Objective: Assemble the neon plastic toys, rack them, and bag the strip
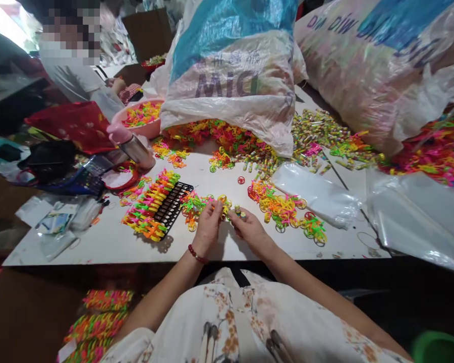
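Note:
My left hand (pixel 208 222), with a red bead bracelet at its wrist, pinches a small yellow plastic piece (pixel 224 201) with a round, wheel-like end. Close beside it, my right hand (pixel 251 231) is closed on small patterned tubes (pixel 242 216), whose ends show above the fingers. The two sets of fingertips nearly meet; whether they touch the same piece I cannot tell. Just behind my left hand lies a loose heap of coloured plastic pieces (pixel 194 202). Left of it, a black rack (pixel 176 201) bears rows of yellow, pink, orange and green pieces.
A second heap of coloured pieces (pixel 282 204) lies to the right, near clear plastic bags (pixel 318 194). Big sacks (pixel 230 65) spill pieces and patterned tubes (pixel 321 136) onto the white table (pixel 109 247). A bottle (pixel 136 148) and a pink bowl (pixel 151 128) stand left; a person sits beyond.

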A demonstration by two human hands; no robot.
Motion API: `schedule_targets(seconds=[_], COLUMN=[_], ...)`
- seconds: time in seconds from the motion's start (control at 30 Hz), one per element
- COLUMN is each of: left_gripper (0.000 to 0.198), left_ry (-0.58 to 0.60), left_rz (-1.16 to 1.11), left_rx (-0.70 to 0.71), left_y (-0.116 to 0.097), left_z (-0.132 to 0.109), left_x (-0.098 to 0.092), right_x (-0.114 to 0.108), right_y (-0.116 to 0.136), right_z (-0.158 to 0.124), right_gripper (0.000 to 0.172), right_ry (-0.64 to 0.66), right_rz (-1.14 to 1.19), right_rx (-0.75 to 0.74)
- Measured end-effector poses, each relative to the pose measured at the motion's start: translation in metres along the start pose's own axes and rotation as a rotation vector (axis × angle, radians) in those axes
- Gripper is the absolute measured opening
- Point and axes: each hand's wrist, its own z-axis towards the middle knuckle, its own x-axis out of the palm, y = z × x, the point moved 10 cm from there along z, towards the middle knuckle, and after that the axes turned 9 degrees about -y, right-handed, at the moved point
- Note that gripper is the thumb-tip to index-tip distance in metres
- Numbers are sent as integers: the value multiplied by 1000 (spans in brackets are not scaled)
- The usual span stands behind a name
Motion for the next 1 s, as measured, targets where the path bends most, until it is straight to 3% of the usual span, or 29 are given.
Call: schedule_targets(seconds=[0.17, 0.37, 0.47, 0.53, 0.7, 1.0], left_gripper=[38, 45, 39, 36, 34, 30], left_ry=[-119, -40, 66, 105, 58, 56], left_rz=[-130, -169, -188, -193, -73, 89], left_rx=[-1, -78, -169, -176, -96, -18], left_y=[4, -2, 3, 3, -2, -2], left_z=[-3, -4, -9, -12, -17, -24], left_x=[-5, -2, 7, 12, 14, 20], right_x=[3, -16, -17, -18, -18, -21], right_y=[13, 37, 50, 50, 43, 49], right_z=[-9, -14, -14, -13, -15, -24], right_gripper=[39, 32, 27, 27, 27, 20], right_ry=[29, -39, -28, -29, -35, -84], right_rz=[-362, -594, -610, -609, -602, -599], right_rx=[-187, -353, -504, -530, -496, -578])
